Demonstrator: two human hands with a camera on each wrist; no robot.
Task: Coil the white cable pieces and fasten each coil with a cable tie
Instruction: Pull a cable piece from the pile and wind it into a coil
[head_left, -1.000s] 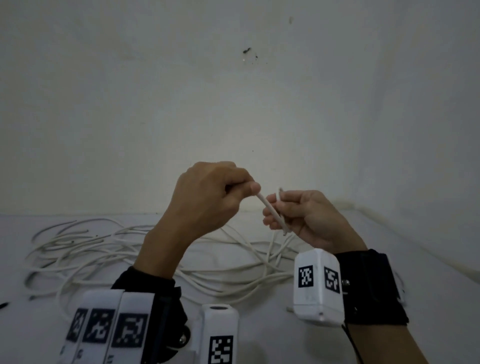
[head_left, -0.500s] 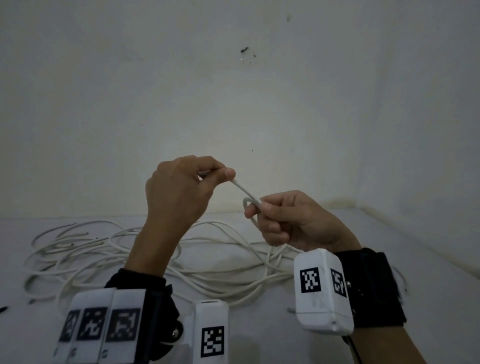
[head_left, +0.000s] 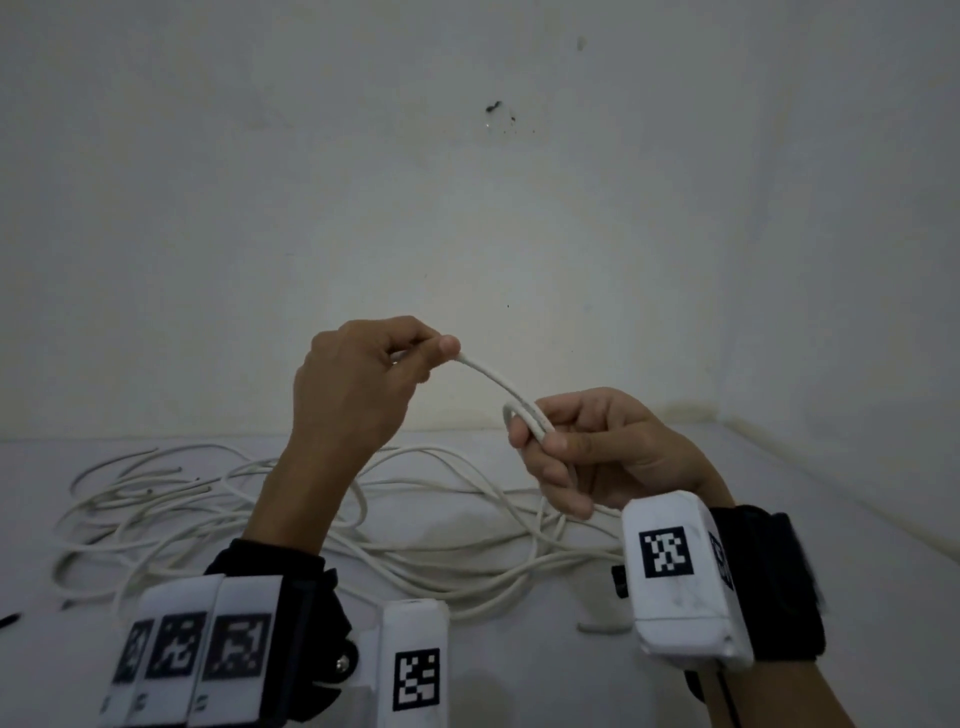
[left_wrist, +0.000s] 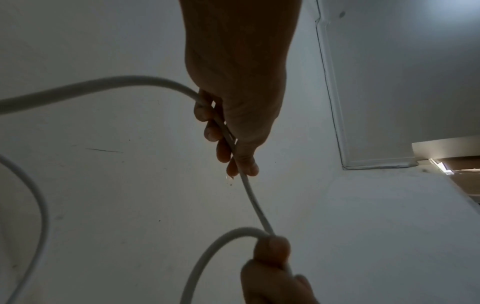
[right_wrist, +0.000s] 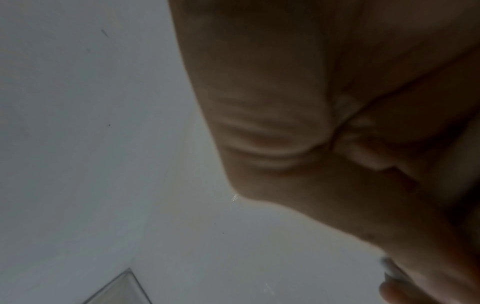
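the left hand (head_left: 358, 384) and right hand (head_left: 587, 447) are pinching the white cable (head_left: 493, 376); a loose grip is risking the small loop (head_left: 522, 418) springing open.

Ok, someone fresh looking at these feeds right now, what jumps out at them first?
Probably the two raised hands at centre: the left hand pinches a white cable that runs down to the right hand, which grips a small folded loop of it. Behind and below them, a loose tangle of white cables sprawls across the white surface. No cable tie is visible.
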